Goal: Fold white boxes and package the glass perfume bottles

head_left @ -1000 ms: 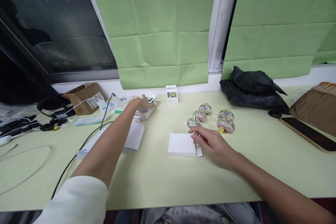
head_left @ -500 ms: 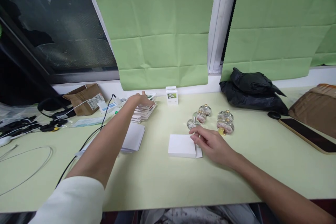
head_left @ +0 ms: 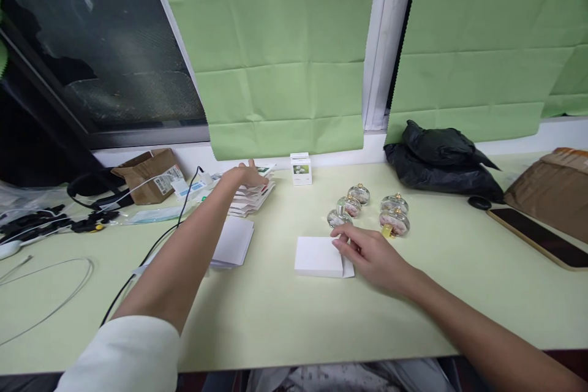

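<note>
my right hand [head_left: 370, 252] lies flat, fingers together, pinning the white box [head_left: 318, 256] near me on the table [head_left: 285, 312]. farther off, my left hand [head_left: 245, 176] pinches the top card of the stack [head_left: 252, 193]; it looks lifted since a moment ago. next i judge it needs a clean peel, taking one card only.

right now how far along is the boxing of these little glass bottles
Early, it seems. One small printed box stands assembled at the back. In hand: the left hand lifts the top card of the stack of flat printed cartons, while the right hand rests on a white stack. Left: five glass bottles stand loose on the table, none boxed.
</note>
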Demonstrator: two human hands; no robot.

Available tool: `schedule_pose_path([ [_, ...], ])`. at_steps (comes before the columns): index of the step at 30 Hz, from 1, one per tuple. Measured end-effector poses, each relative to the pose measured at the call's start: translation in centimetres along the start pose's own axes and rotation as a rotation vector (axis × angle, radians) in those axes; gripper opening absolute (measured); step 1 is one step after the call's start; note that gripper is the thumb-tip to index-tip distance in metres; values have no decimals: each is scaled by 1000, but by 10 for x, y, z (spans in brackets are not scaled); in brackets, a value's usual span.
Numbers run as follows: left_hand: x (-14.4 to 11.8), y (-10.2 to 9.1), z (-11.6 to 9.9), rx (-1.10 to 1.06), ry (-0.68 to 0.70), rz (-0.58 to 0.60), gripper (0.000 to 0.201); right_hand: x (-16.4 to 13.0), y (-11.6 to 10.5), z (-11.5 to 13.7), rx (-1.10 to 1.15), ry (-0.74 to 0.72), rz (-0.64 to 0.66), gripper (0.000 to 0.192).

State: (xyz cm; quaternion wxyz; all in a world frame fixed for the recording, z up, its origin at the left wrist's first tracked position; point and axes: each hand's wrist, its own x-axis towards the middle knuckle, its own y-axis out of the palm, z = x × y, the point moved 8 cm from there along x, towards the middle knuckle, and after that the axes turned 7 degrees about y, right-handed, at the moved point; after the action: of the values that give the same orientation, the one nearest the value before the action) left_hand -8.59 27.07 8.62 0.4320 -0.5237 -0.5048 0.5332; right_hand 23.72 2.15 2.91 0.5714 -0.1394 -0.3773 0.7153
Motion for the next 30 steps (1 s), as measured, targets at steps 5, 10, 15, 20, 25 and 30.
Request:
schedule_pose_path([
  [5, -6, 0, -2, 23, -9, 22, 136, 0, 1, 1, -20, 1, 10, 30],
  [10, -14, -8, -7, 34, -8, 28, 134, 0, 0, 2, -36, -10, 9, 30],
  [15, -53, -64, -29, 3, 79, -290, 111, -2, 0, 4, -78, -28, 38, 31],
  [20, -162, -51, -88, -196, 658, -162, 73, -4, 5, 3, -145, 13, 134, 31],
  [25, -247, 50, -114, -169, 931, 93, 108, -5, 9, 3, -129, 45, 221, 35],
  [30, -253, 89, -118, -242, 951, 44, 64, -6, 10, 0, -80, 61, 240, 33],
])
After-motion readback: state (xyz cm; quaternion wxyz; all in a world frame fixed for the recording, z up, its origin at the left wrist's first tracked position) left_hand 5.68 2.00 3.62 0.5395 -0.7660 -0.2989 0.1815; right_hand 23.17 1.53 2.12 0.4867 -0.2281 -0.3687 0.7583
